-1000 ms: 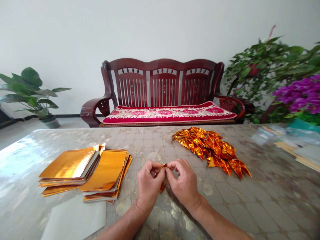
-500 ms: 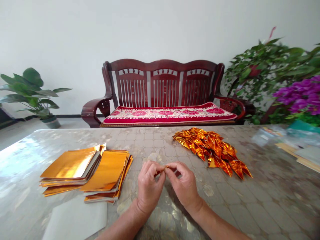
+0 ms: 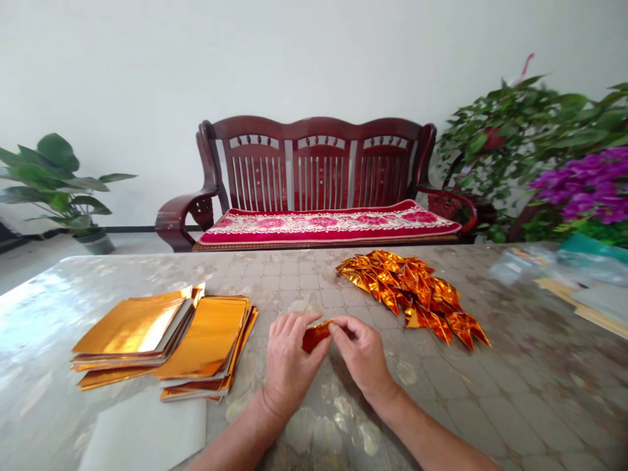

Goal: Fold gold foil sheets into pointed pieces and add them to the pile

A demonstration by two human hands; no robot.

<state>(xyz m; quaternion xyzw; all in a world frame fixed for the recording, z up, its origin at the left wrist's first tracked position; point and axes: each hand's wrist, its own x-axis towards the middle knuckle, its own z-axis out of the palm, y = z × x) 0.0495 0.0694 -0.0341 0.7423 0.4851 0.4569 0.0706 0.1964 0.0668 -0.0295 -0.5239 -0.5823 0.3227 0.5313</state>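
Note:
Between my hands, just above the table, is a small folded piece of gold foil paper [image 3: 314,336]. My left hand [image 3: 290,358] is closed around its left side, thumb below and fingers above. The thumb and index finger of my right hand [image 3: 360,353] pinch its right end. Much of the folded paper is hidden behind my left fingers. Left of my hands lie two stacks of flat gold foil sheets, one farther left [image 3: 132,324] and one nearer [image 3: 209,337]. Beyond my right hand is a pile of folded gold foil pieces [image 3: 417,291] with pointed ends.
A pale sheet [image 3: 147,432] lies at the table's near left. Plastic bags [image 3: 523,261] and flat papers [image 3: 603,304] rest at the right. Past the patterned tabletop [image 3: 441,392] stands a wooden bench [image 3: 318,176], with potted plants [image 3: 73,190] on the left and purple flowers [image 3: 589,183] on the right.
My left fingers have lifted and spread a little, and more of the folded foil paper now shows between my hands. The whole view has shifted slightly.

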